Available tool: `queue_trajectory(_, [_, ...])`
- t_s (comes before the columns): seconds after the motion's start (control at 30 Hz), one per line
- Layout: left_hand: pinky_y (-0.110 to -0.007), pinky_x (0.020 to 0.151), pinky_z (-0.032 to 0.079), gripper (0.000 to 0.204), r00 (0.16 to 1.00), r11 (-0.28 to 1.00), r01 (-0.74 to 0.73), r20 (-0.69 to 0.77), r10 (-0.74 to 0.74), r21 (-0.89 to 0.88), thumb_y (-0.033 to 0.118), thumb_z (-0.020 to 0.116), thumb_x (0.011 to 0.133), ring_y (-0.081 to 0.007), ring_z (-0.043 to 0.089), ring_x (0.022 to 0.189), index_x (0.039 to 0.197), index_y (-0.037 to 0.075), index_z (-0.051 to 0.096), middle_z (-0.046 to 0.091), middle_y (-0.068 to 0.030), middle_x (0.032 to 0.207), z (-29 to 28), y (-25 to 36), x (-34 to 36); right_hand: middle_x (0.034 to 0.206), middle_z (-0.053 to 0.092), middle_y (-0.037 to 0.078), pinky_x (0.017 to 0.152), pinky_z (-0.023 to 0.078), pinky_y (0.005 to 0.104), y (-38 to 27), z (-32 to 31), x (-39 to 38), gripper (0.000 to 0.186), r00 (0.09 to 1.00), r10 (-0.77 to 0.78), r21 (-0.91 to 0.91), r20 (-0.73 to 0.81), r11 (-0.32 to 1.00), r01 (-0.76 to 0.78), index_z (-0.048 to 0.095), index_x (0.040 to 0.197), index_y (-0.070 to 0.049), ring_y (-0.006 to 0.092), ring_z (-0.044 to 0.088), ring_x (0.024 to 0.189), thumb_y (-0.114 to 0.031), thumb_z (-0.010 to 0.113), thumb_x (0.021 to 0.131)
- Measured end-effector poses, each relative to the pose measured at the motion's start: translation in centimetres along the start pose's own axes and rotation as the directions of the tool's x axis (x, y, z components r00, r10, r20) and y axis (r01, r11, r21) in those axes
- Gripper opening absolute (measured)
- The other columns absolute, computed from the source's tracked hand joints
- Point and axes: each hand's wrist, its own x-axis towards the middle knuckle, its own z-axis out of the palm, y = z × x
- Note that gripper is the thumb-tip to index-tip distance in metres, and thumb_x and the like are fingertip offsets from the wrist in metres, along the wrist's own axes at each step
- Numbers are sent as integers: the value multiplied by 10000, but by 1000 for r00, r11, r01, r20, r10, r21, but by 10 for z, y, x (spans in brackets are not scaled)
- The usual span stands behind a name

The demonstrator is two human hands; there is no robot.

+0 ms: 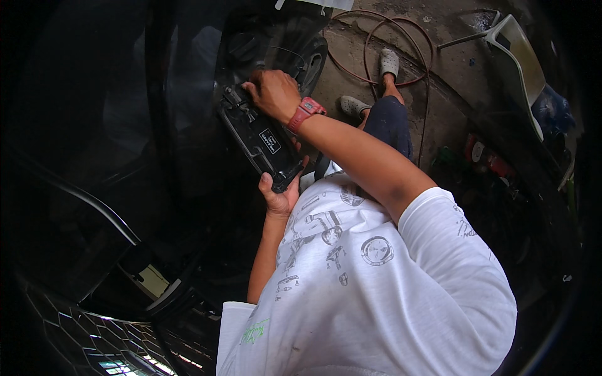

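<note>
A black fuel filler door stands swung out from a dark car body, its inner side with a small white-edged label facing up. My left hand grips its near end, thumb on top and fingers underneath. At the far end, by the hinge fittings, my right hand is closed with fingers curled down. What its fingertips pinch, if anything, is hidden. A red watch is on my right wrist. Beyond the hand lies the dark filler recess, with a rounded dark part inside.
Glossy black car bodywork fills the left side. A reddish hose lies coiled on the concrete floor, near my feet in grey clogs. At the right stands a pale chair, with a red object lower down.
</note>
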Motion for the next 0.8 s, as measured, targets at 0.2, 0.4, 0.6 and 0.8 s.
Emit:
queue_trajectory(0.2, [-554,1232,388,1134,1000,1000,-3,5,3,7,701,761,794,-332,488,1487,1665,107,342,512,-175,1593,0,0,0,925,772,227,863,584,523,4,-4,0,263,1000,-3,63,10,998,3,777,985,-56,430,751,928,-307,790,909])
queue_trajectory(0.4, [-550,1227,392,1124,1000,1000,-4,12,4,5,694,757,796,-327,487,1488,1663,106,350,510,-175,1593,-1,0,0,926,773,218,862,584,523,5,1,0,252,1000,-4,64,3,998,4,772,991,-62,437,747,922,-300,780,906])
queue_trajectory(0.6, [-553,1221,388,1127,1000,1000,-5,7,5,13,715,742,794,-326,497,1478,1663,114,349,512,-174,1591,-4,-2,1,917,767,236,863,581,539,3,-1,0,256,1000,-12,66,0,998,12,771,1002,-61,451,743,909,-300,764,912])
queue_trajectory(0.8, [-573,1210,386,1121,1000,998,-19,10,18,59,760,706,800,-327,520,1457,1659,131,358,520,-177,1582,-2,-2,2,906,766,243,876,576,550,3,-2,1,271,1000,-3,71,0,997,3,776,975,-53,451,746,918,-315,758,907])
